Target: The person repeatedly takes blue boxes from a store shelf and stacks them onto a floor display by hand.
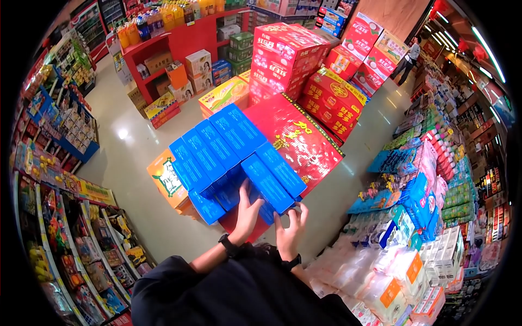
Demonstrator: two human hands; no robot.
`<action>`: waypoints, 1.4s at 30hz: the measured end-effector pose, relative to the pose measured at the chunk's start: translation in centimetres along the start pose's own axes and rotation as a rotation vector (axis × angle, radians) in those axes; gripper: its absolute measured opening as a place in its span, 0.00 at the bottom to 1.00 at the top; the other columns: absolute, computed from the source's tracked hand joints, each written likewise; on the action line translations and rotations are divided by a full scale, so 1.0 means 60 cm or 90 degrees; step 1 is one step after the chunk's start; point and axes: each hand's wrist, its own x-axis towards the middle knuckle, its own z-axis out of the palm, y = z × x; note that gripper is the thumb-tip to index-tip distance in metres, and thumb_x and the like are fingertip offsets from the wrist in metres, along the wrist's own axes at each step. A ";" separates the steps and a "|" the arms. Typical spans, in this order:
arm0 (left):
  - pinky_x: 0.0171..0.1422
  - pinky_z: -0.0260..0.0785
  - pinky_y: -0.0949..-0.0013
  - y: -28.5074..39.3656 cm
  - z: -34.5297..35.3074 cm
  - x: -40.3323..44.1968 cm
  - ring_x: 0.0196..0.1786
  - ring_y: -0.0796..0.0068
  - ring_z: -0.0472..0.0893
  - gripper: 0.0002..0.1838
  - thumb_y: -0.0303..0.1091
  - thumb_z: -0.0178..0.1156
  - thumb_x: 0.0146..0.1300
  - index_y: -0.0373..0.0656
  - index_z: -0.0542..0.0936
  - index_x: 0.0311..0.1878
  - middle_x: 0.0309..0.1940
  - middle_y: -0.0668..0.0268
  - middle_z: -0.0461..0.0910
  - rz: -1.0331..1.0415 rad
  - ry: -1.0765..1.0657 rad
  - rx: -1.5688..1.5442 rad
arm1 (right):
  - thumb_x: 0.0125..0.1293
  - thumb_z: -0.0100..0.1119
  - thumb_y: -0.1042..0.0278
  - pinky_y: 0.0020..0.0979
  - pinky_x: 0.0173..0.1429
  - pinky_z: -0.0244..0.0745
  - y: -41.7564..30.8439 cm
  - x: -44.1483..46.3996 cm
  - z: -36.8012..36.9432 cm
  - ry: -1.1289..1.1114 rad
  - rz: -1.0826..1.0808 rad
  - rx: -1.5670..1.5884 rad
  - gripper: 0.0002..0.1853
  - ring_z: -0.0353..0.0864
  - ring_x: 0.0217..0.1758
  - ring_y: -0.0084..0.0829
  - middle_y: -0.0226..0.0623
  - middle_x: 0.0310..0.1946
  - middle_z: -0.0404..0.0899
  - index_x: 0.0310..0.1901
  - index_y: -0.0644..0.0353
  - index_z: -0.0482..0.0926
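Several blue boxes (pixel 236 130) with fine pale print sit packed together in rows on a red stack. One blue box (pixel 267 182) lies lengthwise at the near right of the group, beside a dark gap. My left hand (pixel 248 213) reaches along the gap at this box's left side, its fingertips partly in shadow. At the box's near end, my right hand (pixel 291 228) has curled fingers and thumb against the bottom edge and corner. Both hands appear to grip this box between them. Dark bands circle both wrists, and dark sleeves cover the forearms.
Right behind the blue boxes is a shiny red panel (pixel 293 138) with gold characters. Red cartons (pixel 283 54) are piled beyond it. An orange carton (pixel 167 179) stands at the left. Plastic-wrapped packs (pixel 380 277) crowd the near right; toy shelves (pixel 81 255) line the left. A person (pixel 409 60) stands far off.
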 end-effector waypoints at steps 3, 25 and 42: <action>0.91 0.55 0.56 -0.003 -0.003 0.002 0.92 0.54 0.54 0.48 0.18 0.58 0.66 0.37 0.52 0.89 0.88 0.48 0.55 -0.009 0.009 -0.015 | 0.69 0.79 0.72 0.44 0.61 0.84 0.015 -0.004 0.014 -0.004 0.013 0.018 0.17 0.87 0.59 0.47 0.56 0.76 0.70 0.52 0.69 0.81; 0.86 0.61 0.61 -0.007 -0.038 0.011 0.90 0.57 0.57 0.47 0.19 0.58 0.70 0.41 0.53 0.91 0.88 0.52 0.57 -0.047 -0.068 -0.031 | 0.73 0.75 0.74 0.40 0.59 0.85 0.018 -0.005 0.035 0.023 -0.008 -0.027 0.21 0.86 0.58 0.45 0.55 0.75 0.71 0.62 0.70 0.77; 0.74 0.77 0.59 0.029 -0.111 -0.080 0.70 0.61 0.86 0.22 0.32 0.58 0.80 0.38 0.79 0.73 0.65 0.55 0.87 -0.006 -0.315 0.253 | 0.74 0.68 0.75 0.38 0.47 0.85 -0.011 -0.088 0.015 -0.184 0.116 0.061 0.05 0.91 0.38 0.37 0.41 0.37 0.90 0.47 0.63 0.85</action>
